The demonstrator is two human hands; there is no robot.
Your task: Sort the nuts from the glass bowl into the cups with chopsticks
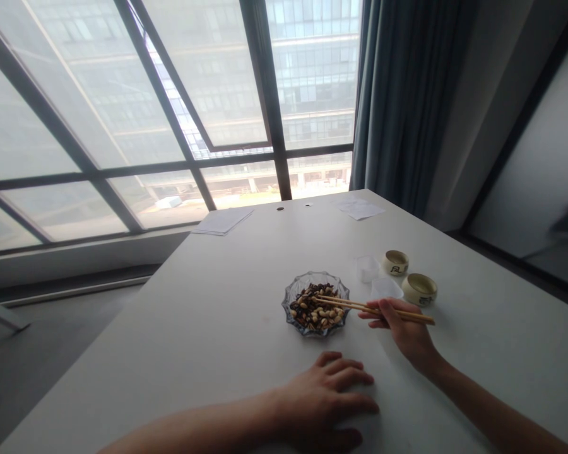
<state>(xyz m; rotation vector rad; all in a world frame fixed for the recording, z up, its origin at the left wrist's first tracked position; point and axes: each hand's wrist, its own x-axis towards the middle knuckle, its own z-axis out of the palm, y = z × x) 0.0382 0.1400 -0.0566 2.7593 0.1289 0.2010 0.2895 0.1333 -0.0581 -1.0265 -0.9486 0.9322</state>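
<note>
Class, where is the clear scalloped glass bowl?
In the head view, the glass bowl sits on the white table, just right of centre, beyond the left hand.

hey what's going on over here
Someone is using chopsticks in their right hand, with the tips at a mix of pale, nut-like pieces and dark bits in a scalloped glass bowl. The left hand is open, holding nothing, palm down at the white table on the near side of the bowl. Two small cups stand beyond the right hand. I can't tell whether the chopsticks grip a piece.
</note>
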